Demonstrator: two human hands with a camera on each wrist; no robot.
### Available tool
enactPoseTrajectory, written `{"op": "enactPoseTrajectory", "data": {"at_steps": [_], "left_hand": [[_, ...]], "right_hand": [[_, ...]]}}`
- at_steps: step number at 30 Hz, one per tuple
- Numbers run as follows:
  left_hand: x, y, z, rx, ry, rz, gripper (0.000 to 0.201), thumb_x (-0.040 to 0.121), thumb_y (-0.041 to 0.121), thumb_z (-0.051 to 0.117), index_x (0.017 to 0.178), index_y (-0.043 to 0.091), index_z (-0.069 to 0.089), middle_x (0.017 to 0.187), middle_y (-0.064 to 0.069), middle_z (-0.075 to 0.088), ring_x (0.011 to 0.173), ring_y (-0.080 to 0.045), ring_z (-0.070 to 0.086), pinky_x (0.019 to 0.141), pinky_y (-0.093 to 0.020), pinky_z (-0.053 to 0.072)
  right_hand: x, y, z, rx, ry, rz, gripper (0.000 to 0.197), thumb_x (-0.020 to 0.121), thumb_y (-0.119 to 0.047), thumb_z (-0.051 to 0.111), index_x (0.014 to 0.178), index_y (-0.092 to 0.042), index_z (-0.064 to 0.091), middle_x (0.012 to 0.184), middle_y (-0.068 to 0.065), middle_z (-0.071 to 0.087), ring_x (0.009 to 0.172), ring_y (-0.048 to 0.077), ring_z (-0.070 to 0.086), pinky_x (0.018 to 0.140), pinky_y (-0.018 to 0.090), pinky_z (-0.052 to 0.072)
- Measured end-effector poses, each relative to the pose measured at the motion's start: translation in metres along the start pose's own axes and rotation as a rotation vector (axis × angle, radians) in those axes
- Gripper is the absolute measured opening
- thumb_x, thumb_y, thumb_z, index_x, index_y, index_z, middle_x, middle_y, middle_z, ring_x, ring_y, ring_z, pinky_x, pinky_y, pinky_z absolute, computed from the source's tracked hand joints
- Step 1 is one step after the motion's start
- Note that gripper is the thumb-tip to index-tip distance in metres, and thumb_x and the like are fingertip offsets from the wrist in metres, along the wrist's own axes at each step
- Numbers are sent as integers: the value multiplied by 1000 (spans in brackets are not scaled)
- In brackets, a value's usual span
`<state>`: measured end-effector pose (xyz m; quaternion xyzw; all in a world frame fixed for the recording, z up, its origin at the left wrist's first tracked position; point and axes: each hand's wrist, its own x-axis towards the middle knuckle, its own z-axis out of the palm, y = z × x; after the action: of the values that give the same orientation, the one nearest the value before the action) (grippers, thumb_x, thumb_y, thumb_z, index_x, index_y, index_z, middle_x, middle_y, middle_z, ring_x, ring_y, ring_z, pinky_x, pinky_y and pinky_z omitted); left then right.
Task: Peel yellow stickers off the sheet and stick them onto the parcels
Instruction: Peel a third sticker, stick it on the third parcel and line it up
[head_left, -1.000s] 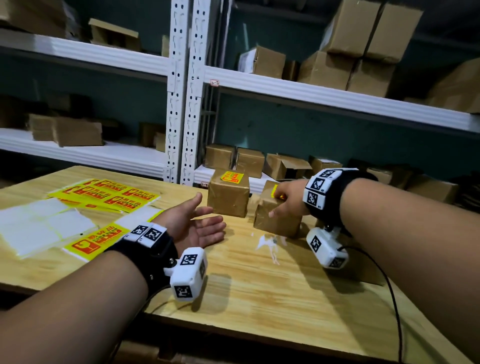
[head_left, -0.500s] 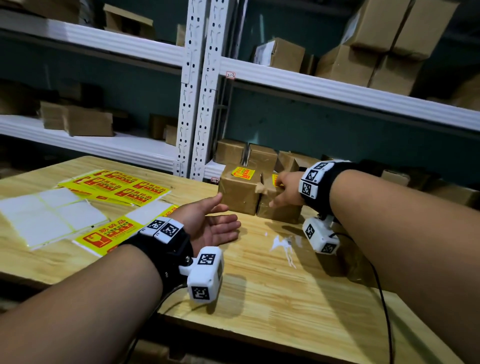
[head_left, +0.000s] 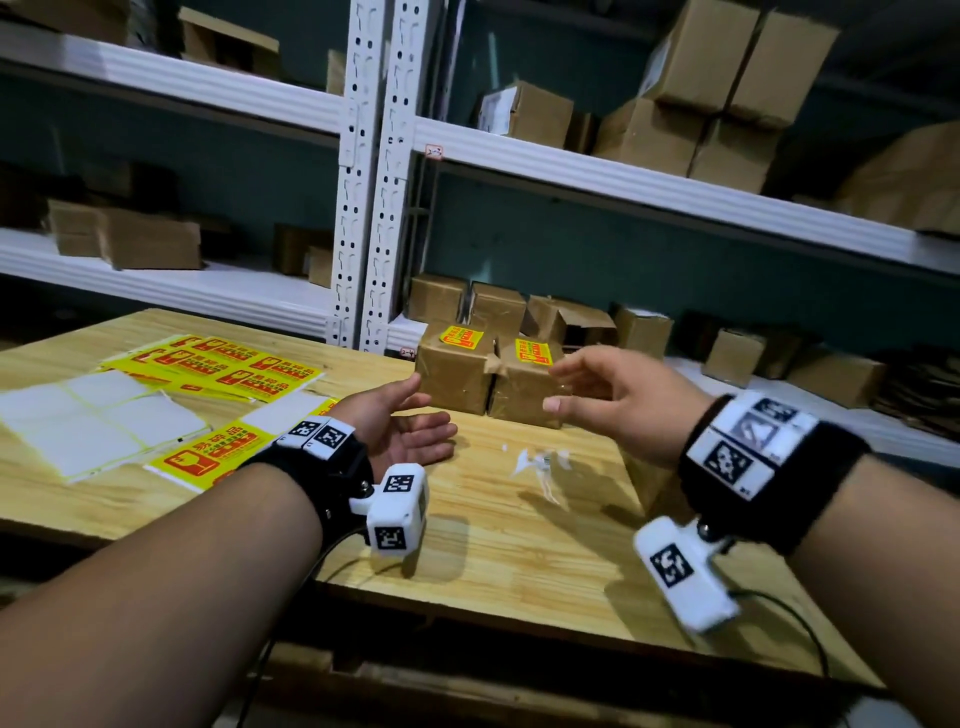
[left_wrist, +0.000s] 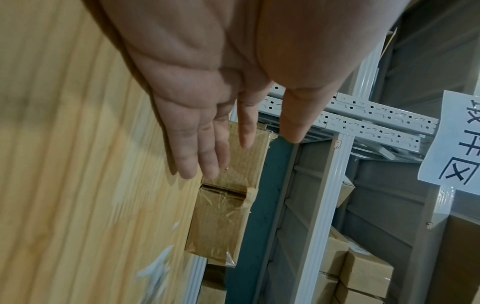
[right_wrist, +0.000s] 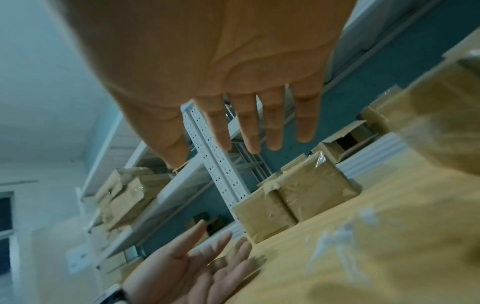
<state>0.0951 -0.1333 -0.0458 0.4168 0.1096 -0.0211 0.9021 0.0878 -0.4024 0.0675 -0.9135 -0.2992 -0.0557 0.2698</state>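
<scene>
Two brown parcels stand side by side at the table's far edge, the left parcel (head_left: 453, 371) and the right parcel (head_left: 524, 387), each with a yellow sticker (head_left: 461, 337) on top. My right hand (head_left: 597, 397) hovers open just in front of the right parcel, fingers spread, holding nothing. My left hand (head_left: 410, 428) rests palm up on the table, open, near the left parcel. Yellow sticker sheets (head_left: 218, 364) lie at the far left, with one partly used sheet (head_left: 208, 454) beside my left wrist. In the wrist views both hands (left_wrist: 207, 144) (right_wrist: 249, 123) are empty.
White backing sheets (head_left: 88, 421) lie at the left of the wooden table (head_left: 519, 545). Scraps of clear tape (head_left: 540, 465) sit mid-table. Another brown box (right_wrist: 441, 123) stands at my right. White metal shelving (head_left: 374, 171) with many cardboard boxes rises behind.
My right hand pushed the right parcel against the left one, then let go and drew back, open. The left hand stayed palm up. The view has shifted slightly.
</scene>
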Motion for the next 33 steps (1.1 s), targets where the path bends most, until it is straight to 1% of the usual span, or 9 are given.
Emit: {"op": "enactPoseTrajectory", "data": {"at_steps": [4, 6, 9, 11, 15, 19, 27, 31, 33], "left_hand": [[-10, -2, 4, 40, 59, 34, 28, 98, 31, 63, 96, 3, 59, 81, -17, 60, 74, -27, 62, 58, -40, 65], [-13, -3, 3, 68, 72, 42, 29, 97, 33, 64, 89, 6, 61, 66, -9, 57, 58, -19, 56, 49, -30, 58], [-15, -4, 4, 90, 36, 39, 29, 98, 35, 60, 80, 12, 56, 49, 2, 46, 46, -12, 43, 45, -22, 45], [-18, -5, 6, 111, 24, 33, 31, 98, 35, 59, 75, 16, 53, 48, 5, 40, 47, -10, 35, 44, -20, 38], [-20, -5, 7, 125, 49, 46, 33, 98, 33, 62, 71, 16, 52, 52, 5, 37, 44, -11, 32, 43, -18, 33], [-21, -6, 7, 95, 59, 57, 35, 98, 31, 61, 68, 15, 50, 56, 3, 34, 44, -11, 29, 45, -18, 28], [-10, -5, 5, 54, 41, 55, 38, 98, 31, 61, 66, 15, 48, 55, 3, 31, 45, -12, 28, 45, -19, 27], [-12, -6, 6, 23, 57, 72, 35, 95, 32, 64, 68, 17, 49, 57, 4, 35, 53, -12, 27, 50, -21, 28], [-16, -8, 9, 19, 116, 189, 30, 93, 30, 69, 72, 18, 50, 61, 2, 43, 51, -13, 33, 52, -23, 31]], "right_hand": [[-26, -7, 31, 300, 234, -124, 12, 91, -34, 74, 94, -23, 74, 85, -11, 72, 76, -1, 65, 70, 17, 51], [-30, -13, 47, 415, 325, -171, 12, 93, -31, 74, 85, -22, 72, 74, -12, 70, 67, 1, 61, 65, 20, 49], [-23, -25, 63, 516, 391, -180, 27, 90, -45, 70, 85, -19, 73, 83, 2, 77, 77, 18, 70, 72, 38, 58], [-14, -33, 69, 566, 410, -187, 38, 88, -55, 65, 83, -17, 71, 88, 12, 77, 83, 30, 70, 77, 49, 59], [13, -49, 76, 638, 438, -198, 42, 89, -52, 64, 81, -11, 72, 87, 19, 75, 83, 37, 67, 79, 52, 56], [43, -40, 88, 765, 476, -71, 45, 90, -58, 62, 77, -16, 75, 81, 7, 78, 80, 29, 71, 84, 55, 58], [70, 9, 112, 1142, 452, 234, 48, 89, -64, 62, 78, -19, 76, 75, 2, 76, 71, 21, 66, 57, 31, 49], [78, 21, 118, 1164, 423, 276, 45, 88, -64, 64, 62, -30, 76, 69, -2, 72, 67, 19, 63, 59, 32, 47], [80, 27, 121, 1182, 413, 285, 46, 86, -66, 65, 60, -30, 76, 68, -3, 71, 68, 18, 64, 61, 33, 47]]}}
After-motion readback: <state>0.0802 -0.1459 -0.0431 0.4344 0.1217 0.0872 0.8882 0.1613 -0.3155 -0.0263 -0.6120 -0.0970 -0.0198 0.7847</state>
